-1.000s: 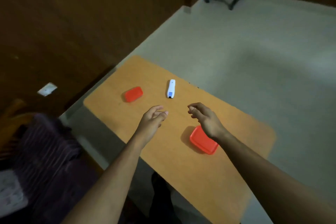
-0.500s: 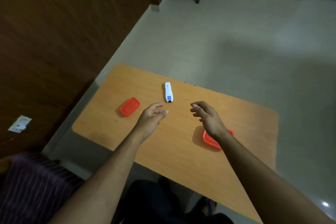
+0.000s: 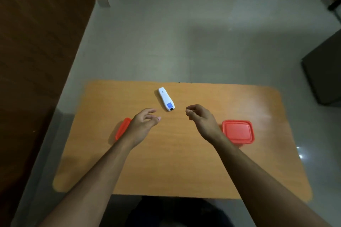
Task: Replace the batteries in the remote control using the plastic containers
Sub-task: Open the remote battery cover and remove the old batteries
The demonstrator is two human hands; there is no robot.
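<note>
1. Orange wooden table (image 3: 184, 167), lying under both forearms and both hands.
2. Larger red container (image 3: 238, 131), lid on, resting just right of the right wrist.
3. Left hand (image 3: 143, 125), raised above the table, fingers loosely spread and relaxed, holding nothing.
4. Right hand (image 3: 200, 119), raised above the table, fingers loosely curled inward, holding nothing.
5. White remote control (image 3: 166, 98), lying flat just beyond the gap between the two hands, near both sets of fingertips, touched by neither.
6. Smaller red container (image 3: 122, 128), partly hidden behind the left hand, at its outer side.
</note>
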